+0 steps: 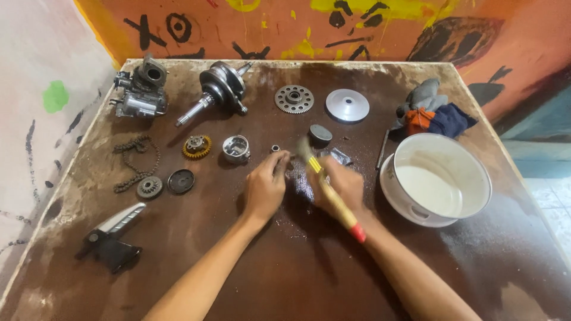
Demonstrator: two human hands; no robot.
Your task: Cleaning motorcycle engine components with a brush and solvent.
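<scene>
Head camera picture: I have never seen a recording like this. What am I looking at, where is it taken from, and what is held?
There is no machine here. A camera worn on a person's head looks down at their own two bare hands over a dark, stained table. The right hand holds a brush with a yellow handle and red tip. The left hand pinches a small part, too small to identify. Around them lie engine parts: a crankshaft, a toothed gear, a silver disc, a chain. A white bowl with pale liquid stands on the right, rags behind it.

A crankshaft (219, 89), chain (135, 163) and white bowl (443, 178) lie around.
</scene>
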